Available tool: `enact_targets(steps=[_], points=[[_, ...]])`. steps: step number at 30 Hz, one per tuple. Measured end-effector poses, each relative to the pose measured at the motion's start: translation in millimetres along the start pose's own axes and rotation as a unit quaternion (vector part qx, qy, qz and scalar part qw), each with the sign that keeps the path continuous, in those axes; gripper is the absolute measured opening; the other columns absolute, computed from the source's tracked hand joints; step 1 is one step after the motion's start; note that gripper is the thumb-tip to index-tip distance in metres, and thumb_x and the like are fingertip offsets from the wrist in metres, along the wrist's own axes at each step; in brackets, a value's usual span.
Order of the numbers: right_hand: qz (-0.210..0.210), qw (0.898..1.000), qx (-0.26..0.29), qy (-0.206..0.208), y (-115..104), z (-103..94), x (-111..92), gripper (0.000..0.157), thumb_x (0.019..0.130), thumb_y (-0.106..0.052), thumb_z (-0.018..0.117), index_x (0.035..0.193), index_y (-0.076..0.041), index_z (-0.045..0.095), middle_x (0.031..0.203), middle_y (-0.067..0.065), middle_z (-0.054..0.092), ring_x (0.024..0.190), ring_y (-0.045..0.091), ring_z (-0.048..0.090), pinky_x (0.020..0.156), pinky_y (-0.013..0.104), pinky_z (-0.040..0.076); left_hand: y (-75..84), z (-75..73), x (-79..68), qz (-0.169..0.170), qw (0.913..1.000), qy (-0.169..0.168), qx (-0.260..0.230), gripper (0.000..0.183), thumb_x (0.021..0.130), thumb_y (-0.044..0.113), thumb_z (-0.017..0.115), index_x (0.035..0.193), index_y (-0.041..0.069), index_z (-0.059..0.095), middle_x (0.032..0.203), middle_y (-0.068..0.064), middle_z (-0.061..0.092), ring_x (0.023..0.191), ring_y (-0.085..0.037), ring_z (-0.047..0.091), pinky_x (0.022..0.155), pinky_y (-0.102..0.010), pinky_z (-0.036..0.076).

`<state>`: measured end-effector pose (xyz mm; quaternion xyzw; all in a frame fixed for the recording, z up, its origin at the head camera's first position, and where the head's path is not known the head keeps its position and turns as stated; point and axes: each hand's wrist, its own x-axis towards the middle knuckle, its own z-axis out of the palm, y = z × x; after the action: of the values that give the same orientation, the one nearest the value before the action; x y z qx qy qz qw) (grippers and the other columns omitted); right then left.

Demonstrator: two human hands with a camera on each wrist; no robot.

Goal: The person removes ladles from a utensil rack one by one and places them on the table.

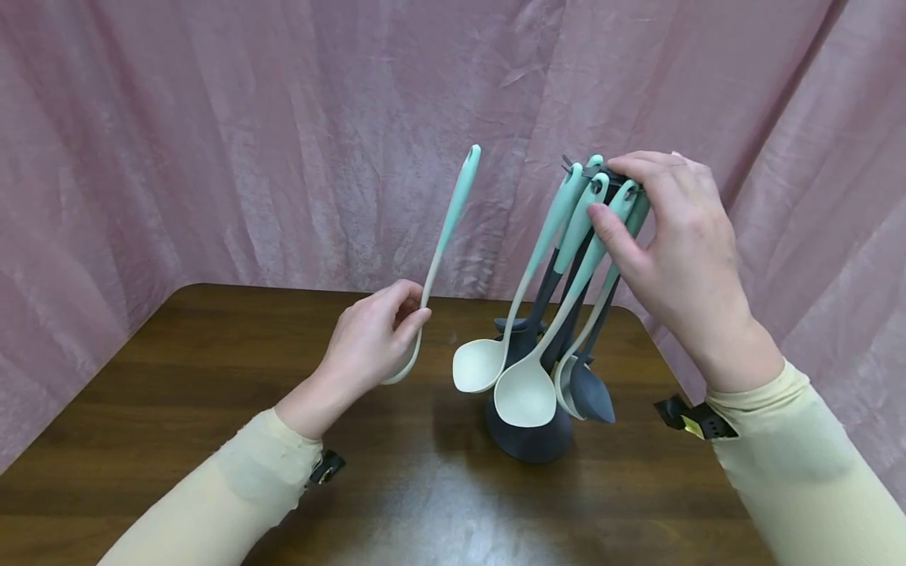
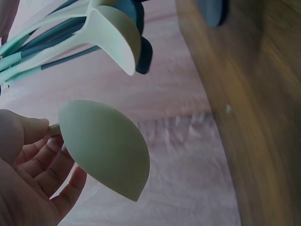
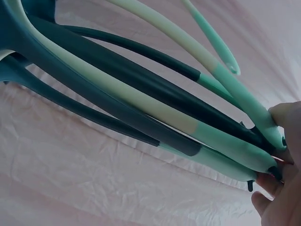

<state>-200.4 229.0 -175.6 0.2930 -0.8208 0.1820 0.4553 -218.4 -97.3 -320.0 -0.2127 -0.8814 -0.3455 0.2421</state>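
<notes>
The left hand (image 1: 371, 330) pinches a cream ladle with a mint-green handle (image 2: 108, 148) between thumb and fingers, low on its stem just above the bowl. The ladle is raised over the brown wood-grain table (image 1: 212, 377), left of the stand, with its handle pointing up and leaning right. The right hand (image 1: 683, 244) is clamped on the top of a dark grey utensil stand with a rounded base (image 1: 529, 440), its thumb on the near side against a mint-green handle and its fingers bent over the top. The two hands are apart, one on each side of the stand. On the stand, a cream square-edged spoon (image 1: 476, 366) hangs at the left, a cream round-bowled ladle (image 1: 525, 395) at the near side, and a dark grey pointed utensil (image 1: 593, 395) at the right, partly covering another cream utensil (image 1: 564, 387). More dark grey heads show at the far side. Pale yellow sleeves (image 1: 226, 487) cover both forearms, and a pink velvety curtain (image 1: 248, 157) hangs beyond the far edge of the table
</notes>
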Motion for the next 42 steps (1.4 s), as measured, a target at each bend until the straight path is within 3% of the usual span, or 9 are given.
enact_targets(steps=[11,20,29,42], points=[[0.006,1.0,0.002,0.015,-3.6,-0.5,-0.6,0.04,0.106,-0.018,0.075,0.142,-0.001,0.068,0.14,0.02,0.069,0.134,0.043,0.059,0.129,0.044,0.031,-20.4,-6.7,-4.7,-0.015,0.9995,0.001,0.028,0.01,0.105,0.017,0.078,0.114,0.014,0.074,0.099,0.003,0.075,0.082,-0.021,0.065,0.073,-0.047,0.052],[0.043,0.999,-0.006,0.029,-4.5,4.7,-4.7,0.043,0.106,-0.021,0.073,0.143,-0.002,0.068,0.143,0.018,0.069,0.141,0.039,0.058,0.125,0.045,0.037,-38.7,-12.4,-10.9,-0.033,0.9981,-0.01,0.052,0.01,0.106,0.018,0.077,0.114,0.014,0.073,0.098,0.002,0.076,0.081,-0.023,0.067,0.072,-0.047,0.052],[0.059,0.997,-0.005,0.045,-5.5,10.0,-5.6,0.042,0.105,-0.023,0.073,0.142,-0.004,0.069,0.142,0.014,0.07,0.138,0.039,0.058,0.116,0.05,0.045,-68.6,-17.5,-17.9,-0.061,0.9944,-0.005,0.086,0.009,0.107,0.017,0.076,0.113,0.011,0.073,0.102,-0.003,0.073,0.085,-0.026,0.069,0.071,-0.051,0.054],[0.038,0.998,-0.018,0.047,0.2,16.0,-4.9,0.049,0.11,-0.037,0.065,0.145,-0.003,0.066,0.144,0.015,0.068,0.14,0.037,0.056,0.115,0.05,0.045,-104.9,-39.2,-23.5,-0.097,0.9859,-0.017,0.135,0.01,0.107,0.017,0.074,0.112,0.008,0.073,0.098,-0.006,0.072,0.083,-0.03,0.068,0.07,-0.054,0.053]])
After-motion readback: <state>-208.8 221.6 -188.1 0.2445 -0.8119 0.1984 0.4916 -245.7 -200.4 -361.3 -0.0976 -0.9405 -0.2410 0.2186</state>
